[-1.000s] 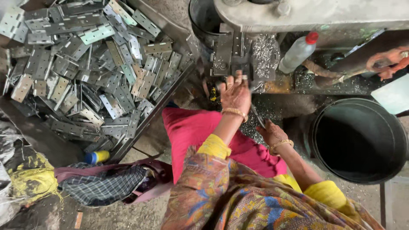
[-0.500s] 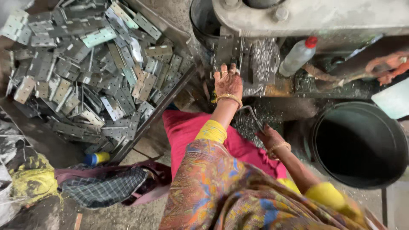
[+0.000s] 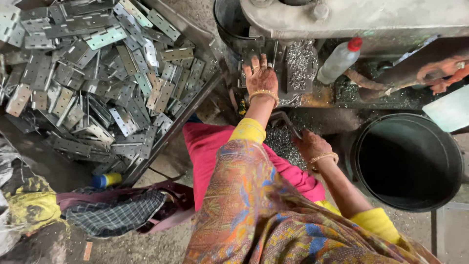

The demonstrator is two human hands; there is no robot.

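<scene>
Left hand (image 3: 260,78): fingers (image 3: 255,62) spreading flat, palm down, pressing on a metal plate (image 3: 255,55) lying on the press bed (image 3: 298,68); not closing round it, only resting on top. Right hand (image 3: 311,144): fingers curling loosely about the lower end of a bent metal rod (image 3: 286,122); how firm the grasp is cannot be told. Both wrists are wearing gold bangles. Shavings (image 3: 299,57) are lying in a bright heap just right of the left hand, more scattering below it near the right hand. Press arm (image 3: 351,17), grey, is crossing above the bed. Plastic bottle (image 3: 340,59) with red cap is leaning just right of the shavings. Black bucket (image 3: 409,161) is standing right of the right hand, well apart from the left. Tray (image 3: 168,132) at far left is holding a pile of perforated plates (image 3: 88,83). Pink cloth (image 3: 210,146) is lying over the lap between tray and press. Checked bag (image 3: 117,215) is sitting on the floor at lower left.
</scene>
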